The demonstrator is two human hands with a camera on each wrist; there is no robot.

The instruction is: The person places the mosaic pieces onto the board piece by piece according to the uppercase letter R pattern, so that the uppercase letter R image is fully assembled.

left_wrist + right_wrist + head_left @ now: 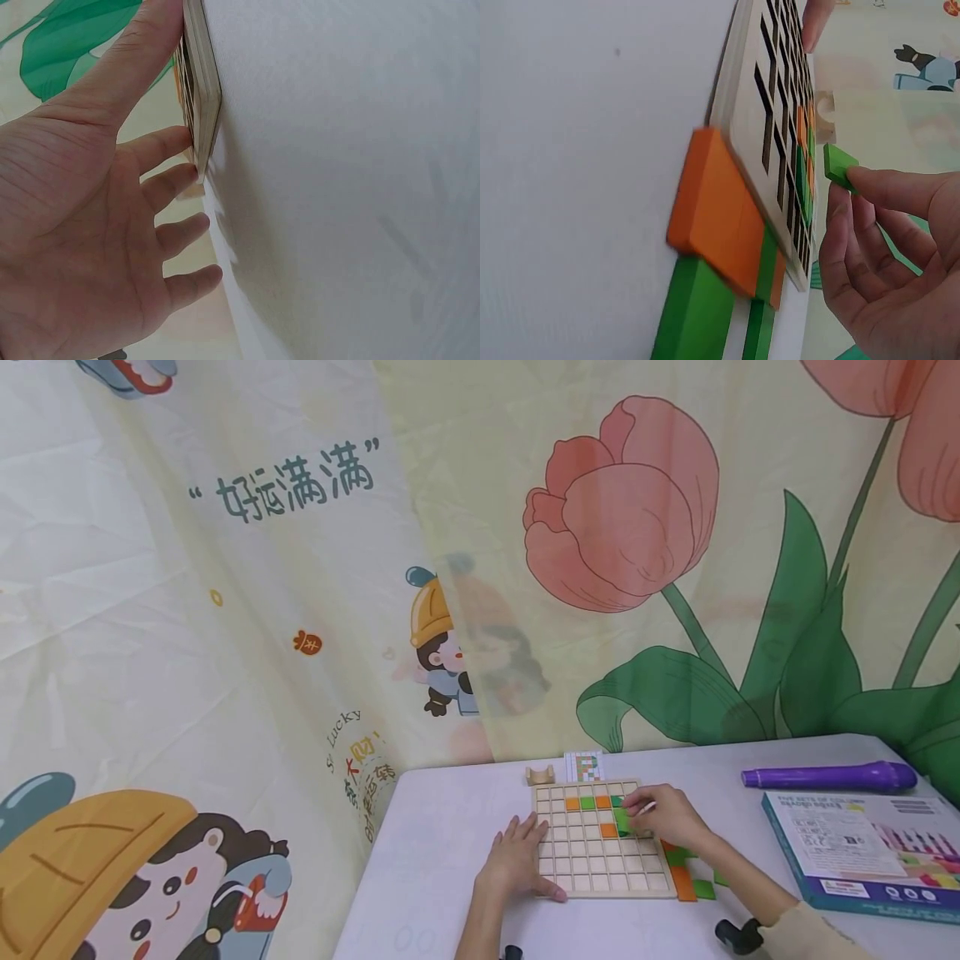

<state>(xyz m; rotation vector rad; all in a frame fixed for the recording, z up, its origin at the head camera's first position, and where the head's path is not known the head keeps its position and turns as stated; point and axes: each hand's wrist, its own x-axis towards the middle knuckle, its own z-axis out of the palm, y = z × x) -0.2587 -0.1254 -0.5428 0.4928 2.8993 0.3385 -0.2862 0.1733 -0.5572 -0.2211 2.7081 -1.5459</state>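
Note:
A wooden grid board (570, 862) lies on the white table, with several orange and green square tiles set in its upper cells. My left hand (513, 860) rests at the board's left side, fingers spread. Its thumb and two fingertips are at the board's edge in the left wrist view. Over the board's upper right part, my right hand (671, 818) pinches a green square tile (838, 161) between thumb and fingers. In the right wrist view this tile is raised above the grid. Loose orange tiles (724, 217) and green tiles (694, 311) lie along the board's right side.
Behind the board are a small patterned card (585, 766) and a little notched wooden piece (540, 774). On the right lie a purple microphone-shaped object (828, 776) and a flat printed box (870, 860). A printed curtain (450, 485) hangs behind the table.

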